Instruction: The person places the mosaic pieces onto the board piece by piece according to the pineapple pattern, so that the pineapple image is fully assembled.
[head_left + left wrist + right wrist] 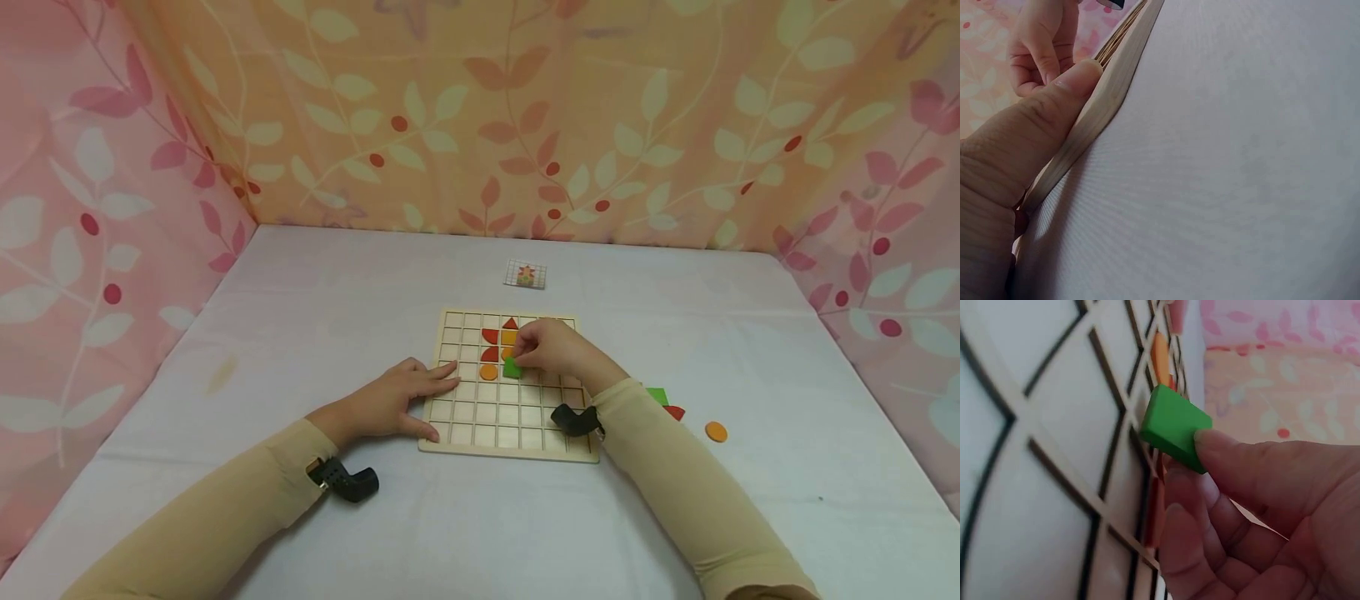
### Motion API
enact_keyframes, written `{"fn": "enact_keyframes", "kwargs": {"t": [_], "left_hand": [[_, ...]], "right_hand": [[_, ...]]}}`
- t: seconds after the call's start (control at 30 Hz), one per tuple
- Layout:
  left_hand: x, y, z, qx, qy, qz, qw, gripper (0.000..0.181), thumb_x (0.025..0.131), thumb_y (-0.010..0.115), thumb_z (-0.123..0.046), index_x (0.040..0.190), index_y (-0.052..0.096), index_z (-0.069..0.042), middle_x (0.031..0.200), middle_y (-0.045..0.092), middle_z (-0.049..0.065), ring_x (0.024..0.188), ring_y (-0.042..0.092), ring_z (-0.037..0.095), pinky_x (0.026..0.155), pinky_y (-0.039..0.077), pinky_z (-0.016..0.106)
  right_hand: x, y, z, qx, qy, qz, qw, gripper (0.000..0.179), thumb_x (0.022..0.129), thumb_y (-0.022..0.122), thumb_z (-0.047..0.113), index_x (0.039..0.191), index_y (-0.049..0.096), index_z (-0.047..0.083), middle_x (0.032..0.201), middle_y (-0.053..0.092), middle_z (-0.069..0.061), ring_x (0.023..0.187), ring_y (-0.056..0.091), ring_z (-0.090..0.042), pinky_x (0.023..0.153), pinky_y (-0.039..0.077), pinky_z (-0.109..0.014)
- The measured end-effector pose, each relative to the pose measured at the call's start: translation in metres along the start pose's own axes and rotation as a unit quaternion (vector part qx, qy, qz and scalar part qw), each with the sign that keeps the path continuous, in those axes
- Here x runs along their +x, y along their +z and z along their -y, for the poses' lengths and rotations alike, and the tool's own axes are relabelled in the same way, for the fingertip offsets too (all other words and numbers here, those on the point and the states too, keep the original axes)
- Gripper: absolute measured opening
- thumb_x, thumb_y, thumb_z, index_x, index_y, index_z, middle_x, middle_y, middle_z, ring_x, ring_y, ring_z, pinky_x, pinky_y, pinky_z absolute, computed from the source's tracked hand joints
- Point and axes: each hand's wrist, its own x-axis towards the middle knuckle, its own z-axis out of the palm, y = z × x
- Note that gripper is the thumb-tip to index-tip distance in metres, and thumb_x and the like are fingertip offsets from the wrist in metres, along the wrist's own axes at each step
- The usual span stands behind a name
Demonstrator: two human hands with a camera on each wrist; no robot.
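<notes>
A wooden grid board (486,415) lies on the white cloth, with a few pieces in its cells. My right hand (558,350) pinches a green square tile (1175,425) between thumb and fingers, over the board beside an orange round piece (489,372). In the right wrist view the tile is tilted against the grid lines. Fingers spread, my left hand (390,398) rests on the board's left edge; its thumb (1054,112) lies along the rim near the front corner. Red quarter-round pieces (490,337), a red triangle (511,323) and an orange square (509,337) sit farther up the board.
Beyond the board lies a small pattern card (525,274). Right of the board, partly behind my right sleeve, are a green piece (657,396) and a red piece (675,412), with an orange disc (716,432) farther right. Patterned curtains (480,125) enclose the table.
</notes>
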Motion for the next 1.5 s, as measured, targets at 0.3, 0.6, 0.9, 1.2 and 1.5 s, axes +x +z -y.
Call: {"fn": "enact_keyframes", "kwargs": {"t": [0.3,0.6,0.9,1.2,1.5], "left_hand": [[0.0,0.0,0.001,-0.001,0.001,0.004,1.0,0.083,0.069,0.066,-0.06,0.138,0.041,-0.021,0.148,0.026,-0.004,0.093,0.035,0.006,0.077,0.033,0.025],[-0.001,0.0,0.003,-0.005,-0.01,0.009,0.9999,0.083,0.069,0.066,-0.06,0.139,0.04,-0.022,0.148,0.024,-0.007,0.092,0.035,0.007,0.076,0.033,0.024],[-0.001,-0.001,0.002,-0.001,0.007,-0.006,1.0,0.083,0.069,0.067,-0.059,0.138,0.043,-0.019,0.148,0.028,-0.001,0.091,0.034,0.006,0.074,0.033,0.024],[-0.001,-0.001,0.0,-0.008,-0.004,0.003,1.0,0.084,0.069,0.067,-0.059,0.138,0.042,-0.02,0.148,0.027,-0.003,0.092,0.035,0.007,0.075,0.033,0.024],[0.0,-0.001,0.0,-0.004,-0.006,0.006,0.9999,0.084,0.069,0.067,-0.059,0.138,0.041,-0.02,0.148,0.026,-0.004,0.093,0.035,0.007,0.076,0.034,0.025]], "right_hand": [[0.0,0.005,0.009,-0.02,0.002,0.008,0.9998,0.008,0.08,0.069,0.011,0.073,0.065,0.013,0.075,0.061,0.001,0.075,0.049,-0.017,0.067,0.04,-0.03],[0.001,0.007,0.008,-0.034,0.018,0.0,0.9993,0.008,0.077,0.072,0.012,0.071,0.068,0.014,0.072,0.062,0.003,0.07,0.05,-0.015,0.063,0.04,-0.028],[0.003,0.011,0.004,-0.045,0.018,-0.012,0.9988,0.009,0.077,0.072,0.013,0.07,0.067,0.015,0.071,0.062,0.004,0.07,0.05,-0.016,0.063,0.041,-0.029],[-0.012,-0.01,-0.002,-0.022,0.02,-0.037,0.9989,0.006,0.082,0.068,0.019,0.084,0.069,0.013,0.085,0.065,0.001,0.082,0.053,-0.018,0.077,0.042,-0.034],[-0.05,-0.049,-0.032,-0.021,0.075,-0.055,0.9955,0.012,0.083,0.067,0.021,0.09,0.069,0.011,0.086,0.064,-0.001,0.084,0.049,-0.021,0.072,0.04,-0.032]]}}
